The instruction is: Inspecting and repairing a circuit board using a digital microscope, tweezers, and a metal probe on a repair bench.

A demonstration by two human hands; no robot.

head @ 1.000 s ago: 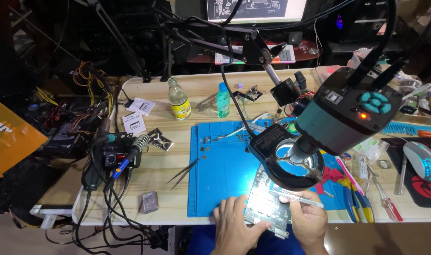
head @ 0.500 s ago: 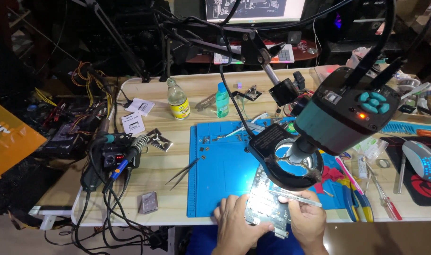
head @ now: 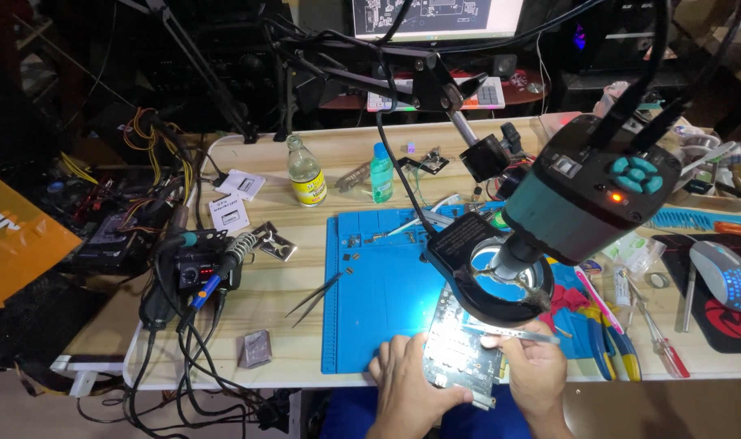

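Circuit board (head: 460,354) lies at the near edge of the worktop (head: 305,244), half on the blue mat (head: 387,284), directly under the lit ring lamp (head: 500,280) of the teal microscope camera (head: 590,199). Its long axis runs roughly away from the person, tilted a little to the right at the far end.

Left hand (head: 407,386): fingers curled around the board's left and near edge, thumb across its lower corner, gripping it. Right hand (head: 537,370): pinching a slim metal tool, probably tweezers (head: 521,332), thumb and forefinger closed on it; the tool lies nearly level, tip pointing left over the board's far right part. The tip seems to touch the board or hover just above; glare hides which. Both hands sit at the board; the right is the one working it, and the tip lies to the right hand's upper left.

Packages, labels, signs:
- Clear glass bottle with a yellow label (head: 306,172), upright, far centre of worktop.
- Small clear bottle with a blue cap (head: 381,174), just right of it.
- Two white printed cards (head: 234,199) left of the bottles, lying flat.
- Orange sheet with white print (head: 17,236) at the far left, off the worktop.
- Small grey foil packet (head: 255,348) near the front edge, left of the mat.
- Monitor (head: 435,16) at the top showing a line drawing.

Spare tweezers (head: 314,295) lie loose on bare wood left of the mat, well apart from the hands.
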